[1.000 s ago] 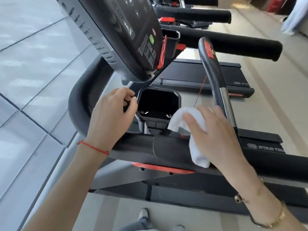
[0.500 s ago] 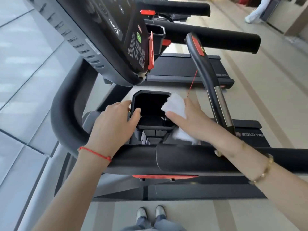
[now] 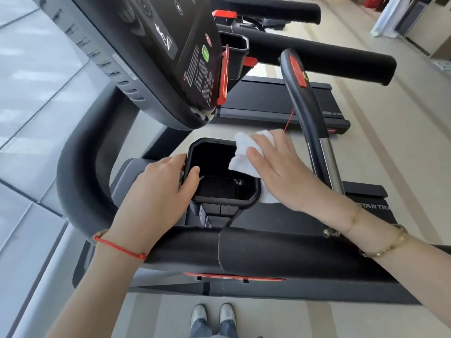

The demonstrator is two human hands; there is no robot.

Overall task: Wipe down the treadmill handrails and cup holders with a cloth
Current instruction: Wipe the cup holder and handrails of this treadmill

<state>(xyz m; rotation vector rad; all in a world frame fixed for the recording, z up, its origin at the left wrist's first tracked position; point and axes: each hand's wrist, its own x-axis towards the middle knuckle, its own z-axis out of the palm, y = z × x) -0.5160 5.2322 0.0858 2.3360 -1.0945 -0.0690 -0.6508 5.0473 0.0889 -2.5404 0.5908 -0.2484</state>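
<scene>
The black cup holder (image 3: 227,200) sits below the treadmill console (image 3: 156,57), in the middle of the head view. My left hand (image 3: 161,186) grips its left rim, thumb inside and fingers outside. A white cloth (image 3: 244,147) lies over the holder's right rim. My right hand (image 3: 283,174) presses on it with fingers stretched out flat. Part of the cloth shows below the palm, against the holder's outer wall. The padded front handrail (image 3: 268,252) crosses under both wrists.
The curved left handrail (image 3: 80,167) bends round from the front bar. An upright grip bar (image 3: 307,106) with a red button stands just right of my right hand. A second cup holder (image 3: 234,52) and neighbouring treadmills (image 3: 263,98) lie behind. My shoes (image 3: 212,313) stand on the floor below.
My right hand carried the cloth from the front handrail up onto the cup holder's right rim and spread flat there. My left hand shifted to clasp the left rim.
</scene>
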